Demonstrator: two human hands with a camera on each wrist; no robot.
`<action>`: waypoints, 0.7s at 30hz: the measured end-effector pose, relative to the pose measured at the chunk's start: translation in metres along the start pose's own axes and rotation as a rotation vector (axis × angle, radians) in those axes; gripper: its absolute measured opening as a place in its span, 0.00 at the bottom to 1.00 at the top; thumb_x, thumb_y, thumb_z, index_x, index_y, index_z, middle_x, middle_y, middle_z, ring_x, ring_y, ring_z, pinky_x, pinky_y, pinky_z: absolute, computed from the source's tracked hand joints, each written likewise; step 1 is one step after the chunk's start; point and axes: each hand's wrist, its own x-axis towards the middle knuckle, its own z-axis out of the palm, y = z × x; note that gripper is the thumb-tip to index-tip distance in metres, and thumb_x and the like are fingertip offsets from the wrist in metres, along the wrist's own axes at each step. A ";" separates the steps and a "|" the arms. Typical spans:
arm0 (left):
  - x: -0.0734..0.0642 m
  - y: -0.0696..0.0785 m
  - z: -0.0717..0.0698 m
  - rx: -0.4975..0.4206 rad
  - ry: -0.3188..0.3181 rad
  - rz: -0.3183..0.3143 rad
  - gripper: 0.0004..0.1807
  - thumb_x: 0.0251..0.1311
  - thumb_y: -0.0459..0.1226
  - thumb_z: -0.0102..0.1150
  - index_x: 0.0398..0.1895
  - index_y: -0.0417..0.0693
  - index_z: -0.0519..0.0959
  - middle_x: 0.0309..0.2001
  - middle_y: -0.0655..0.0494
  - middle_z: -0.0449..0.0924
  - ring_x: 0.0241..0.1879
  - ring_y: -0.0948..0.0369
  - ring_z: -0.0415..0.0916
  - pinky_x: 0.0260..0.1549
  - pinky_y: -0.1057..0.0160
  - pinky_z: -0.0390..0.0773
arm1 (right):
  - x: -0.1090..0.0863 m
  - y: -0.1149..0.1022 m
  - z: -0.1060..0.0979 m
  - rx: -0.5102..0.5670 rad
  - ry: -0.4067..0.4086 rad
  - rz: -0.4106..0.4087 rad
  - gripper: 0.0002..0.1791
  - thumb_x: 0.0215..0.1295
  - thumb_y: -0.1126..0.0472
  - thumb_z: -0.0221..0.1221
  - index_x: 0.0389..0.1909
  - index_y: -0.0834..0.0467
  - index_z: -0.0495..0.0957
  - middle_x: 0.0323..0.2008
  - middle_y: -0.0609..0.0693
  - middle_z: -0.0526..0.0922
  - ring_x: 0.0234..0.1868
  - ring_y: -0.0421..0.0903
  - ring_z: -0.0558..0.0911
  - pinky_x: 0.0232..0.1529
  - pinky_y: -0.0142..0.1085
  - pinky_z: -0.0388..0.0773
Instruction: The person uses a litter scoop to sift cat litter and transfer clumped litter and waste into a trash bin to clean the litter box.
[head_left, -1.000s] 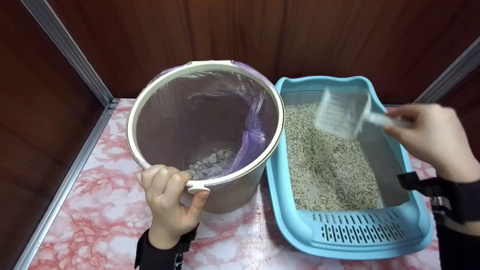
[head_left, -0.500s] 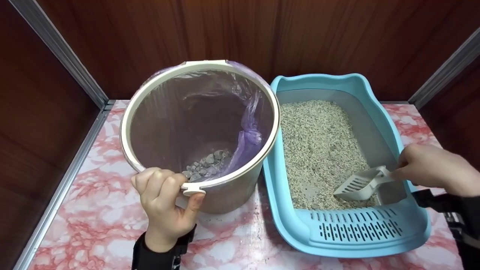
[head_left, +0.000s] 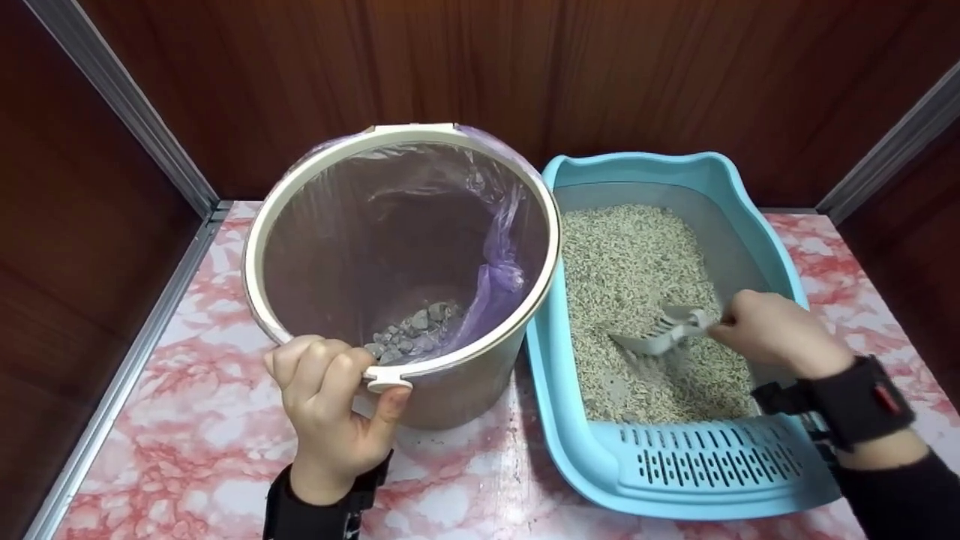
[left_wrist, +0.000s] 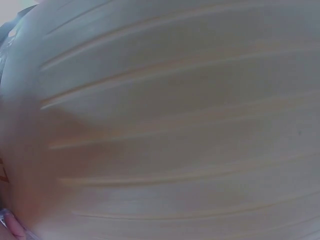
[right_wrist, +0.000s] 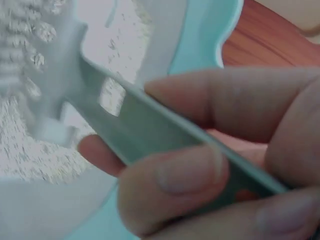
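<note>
My left hand grips the front rim of a round trash bin, fingers over the edge and thumb below a small tab. A thin purple bag lines the bin, and grey clumps lie at its bottom. In the left wrist view the bin's ribbed outer wall fills nearly everything. My right hand holds a pale grey litter scoop by its handle, with the scoop's head partly down in the pellet litter of a blue litter box. The right wrist view shows fingers around the scoop handle.
The bin and litter box stand side by side on a red-and-white marbled surface. Dark wooden panels rise behind and at both sides, with metal strips along the corners. The box's front ledge is slotted.
The scoop has swung from above the back of the litter box down to its front right, then left and inward through the litter. My left hand keeps its hold on the bin.
</note>
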 end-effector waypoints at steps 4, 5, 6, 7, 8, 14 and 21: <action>0.000 0.001 0.000 -0.001 -0.002 -0.005 0.30 0.66 0.59 0.50 0.19 0.43 0.70 0.22 0.51 0.64 0.30 0.49 0.59 0.36 0.52 0.53 | 0.015 -0.010 0.000 -0.022 -0.013 -0.016 0.17 0.67 0.55 0.56 0.19 0.57 0.72 0.16 0.47 0.68 0.17 0.44 0.66 0.20 0.38 0.64; 0.001 0.001 0.000 0.000 -0.001 -0.007 0.30 0.66 0.59 0.50 0.19 0.43 0.70 0.22 0.51 0.64 0.29 0.49 0.59 0.36 0.52 0.53 | 0.018 -0.012 -0.001 -0.030 -0.012 -0.019 0.17 0.67 0.55 0.56 0.20 0.57 0.73 0.17 0.48 0.68 0.17 0.44 0.66 0.20 0.38 0.65; 0.001 0.001 -0.001 0.001 -0.001 -0.008 0.30 0.66 0.59 0.50 0.19 0.43 0.70 0.22 0.51 0.65 0.29 0.49 0.59 0.36 0.52 0.53 | 0.021 -0.014 -0.003 -0.038 -0.008 -0.022 0.16 0.67 0.56 0.56 0.21 0.58 0.74 0.17 0.48 0.69 0.18 0.45 0.67 0.20 0.38 0.65; 0.001 0.001 -0.001 0.001 -0.001 -0.011 0.30 0.65 0.59 0.50 0.19 0.43 0.69 0.22 0.51 0.64 0.30 0.49 0.59 0.37 0.52 0.53 | 0.023 -0.016 -0.004 -0.046 -0.002 -0.026 0.15 0.67 0.56 0.57 0.21 0.59 0.75 0.18 0.49 0.70 0.18 0.45 0.68 0.21 0.39 0.66; 0.001 0.002 -0.001 0.004 -0.001 -0.013 0.30 0.65 0.59 0.50 0.19 0.43 0.69 0.22 0.51 0.65 0.30 0.49 0.59 0.37 0.52 0.53 | 0.026 -0.017 -0.005 -0.055 0.010 -0.033 0.15 0.67 0.56 0.57 0.21 0.59 0.75 0.18 0.49 0.70 0.18 0.45 0.68 0.21 0.39 0.66; 0.002 0.002 -0.003 0.007 -0.003 -0.020 0.30 0.65 0.59 0.50 0.19 0.43 0.70 0.21 0.51 0.65 0.29 0.49 0.59 0.37 0.51 0.53 | 0.040 -0.012 0.004 -0.053 0.086 -0.087 0.15 0.64 0.56 0.61 0.21 0.59 0.76 0.17 0.49 0.73 0.18 0.46 0.71 0.22 0.40 0.68; 0.002 0.004 0.000 -0.012 -0.028 -0.027 0.30 0.65 0.59 0.50 0.19 0.44 0.68 0.21 0.51 0.64 0.30 0.49 0.59 0.37 0.51 0.52 | 0.044 0.013 0.021 -0.028 0.074 -0.101 0.15 0.59 0.55 0.66 0.23 0.60 0.75 0.20 0.49 0.74 0.19 0.46 0.71 0.24 0.41 0.70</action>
